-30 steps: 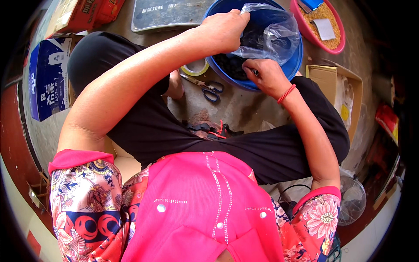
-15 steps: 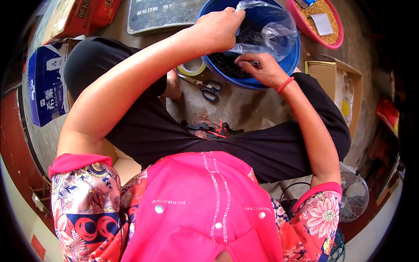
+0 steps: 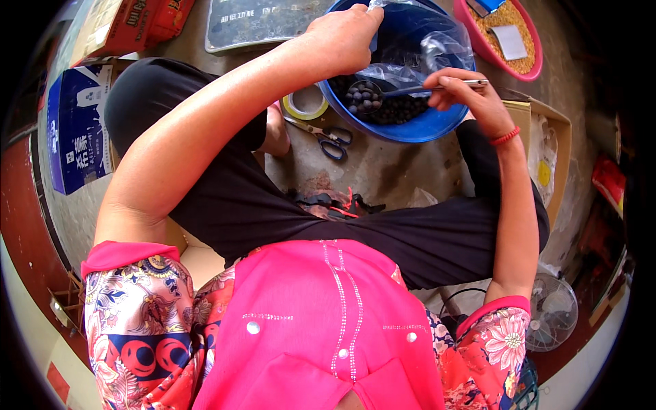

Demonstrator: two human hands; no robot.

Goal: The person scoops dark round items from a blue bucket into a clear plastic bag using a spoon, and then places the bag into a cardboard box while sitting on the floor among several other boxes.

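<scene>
As the right hand (image 3: 468, 97) grips it, the ladle (image 3: 408, 90) points left

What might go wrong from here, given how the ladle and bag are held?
The ladle is loaded with dark balls; if the right hand tips it, some could roll off. The clear plastic bag in the left hand looks slack inside the blue tub, so it might catch the ladle.
</scene>
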